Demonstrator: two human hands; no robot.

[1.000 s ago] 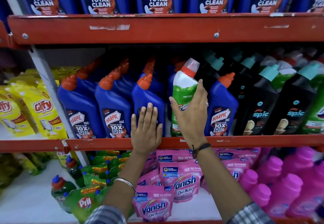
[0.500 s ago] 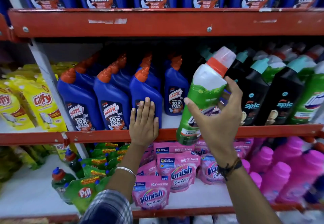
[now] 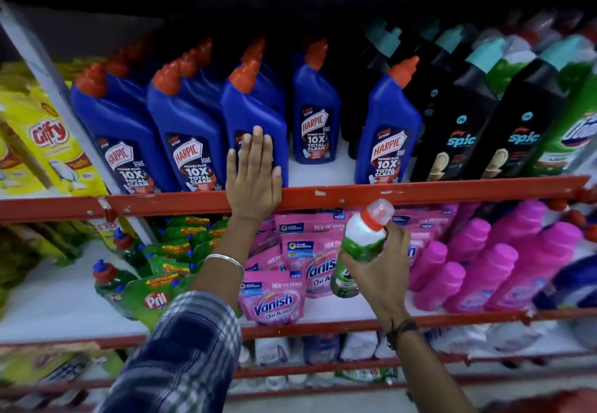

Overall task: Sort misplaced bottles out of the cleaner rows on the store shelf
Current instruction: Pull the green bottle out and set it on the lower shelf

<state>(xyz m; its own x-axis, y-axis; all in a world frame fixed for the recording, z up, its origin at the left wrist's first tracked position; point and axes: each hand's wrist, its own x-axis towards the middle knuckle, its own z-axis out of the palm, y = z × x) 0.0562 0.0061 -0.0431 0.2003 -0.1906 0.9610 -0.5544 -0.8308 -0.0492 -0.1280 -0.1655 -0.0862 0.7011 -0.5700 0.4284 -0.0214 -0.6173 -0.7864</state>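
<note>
Right hand point(image 3: 379, 270) wrapped tight around the green-and-white bottle point(image 3: 361, 244), holding it tilted, red-collared clear cap pointing up and right, out in front of the shelf rail point(image 3: 420, 191) and just below it, over the pink Vanish pouches point(image 3: 273, 299). Left hand point(image 3: 253, 176) lies flat, fingers together, palm pressed on the front of a blue Harpic bottle point(image 3: 255, 115) with its heel across the red rail (gripping nothing). There's a bare patch of shelf in the front Harpic row, between that bottle and the next front one point(image 3: 387, 131), with a smaller-looking Harpic point(image 3: 316, 115) standing farther back. Black Spic bottles point(image 3: 458, 128) line up to the right, yellow Gify packs point(image 3: 48, 141) far left, magenta bottles point(image 3: 504, 267) low right.
</note>
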